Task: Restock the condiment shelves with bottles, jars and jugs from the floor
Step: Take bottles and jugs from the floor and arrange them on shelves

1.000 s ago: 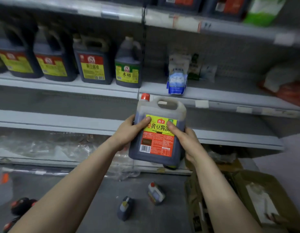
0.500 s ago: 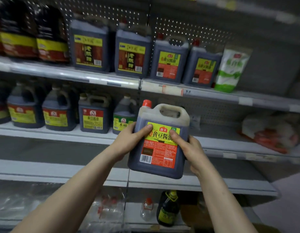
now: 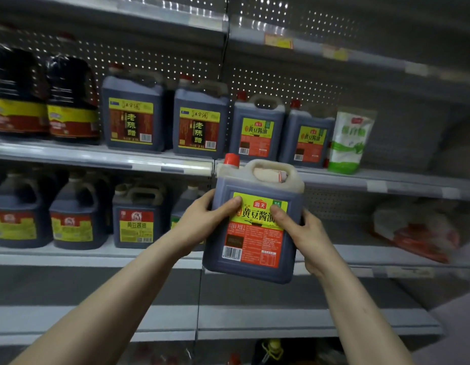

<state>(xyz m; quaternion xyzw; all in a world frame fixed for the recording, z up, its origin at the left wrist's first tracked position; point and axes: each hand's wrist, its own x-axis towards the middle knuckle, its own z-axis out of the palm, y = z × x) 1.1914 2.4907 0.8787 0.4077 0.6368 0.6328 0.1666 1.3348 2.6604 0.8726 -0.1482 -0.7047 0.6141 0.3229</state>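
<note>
Head view. I log one large dark plastic soy-sauce jug with a red cap and yellow-and-red label (image 3: 255,241), held upright in mid-air in front of the grey metal shelving. Its cap is level with the front edge of the upper shelf (image 3: 386,181). Left hand (image 3: 202,219) grasps the jug's left side, thumb on the label. Right hand (image 3: 305,233) grasps the right side the same way. On that shelf a matching jug (image 3: 257,127) stands behind it, then a second matching jug (image 3: 306,135), then a white-and-green pouch (image 3: 348,140) just beside.

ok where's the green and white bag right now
Head view, right of centre: the green and white bag stands on the upper stocked shelf, just right of a red-capped soy sauce jug.
</note>
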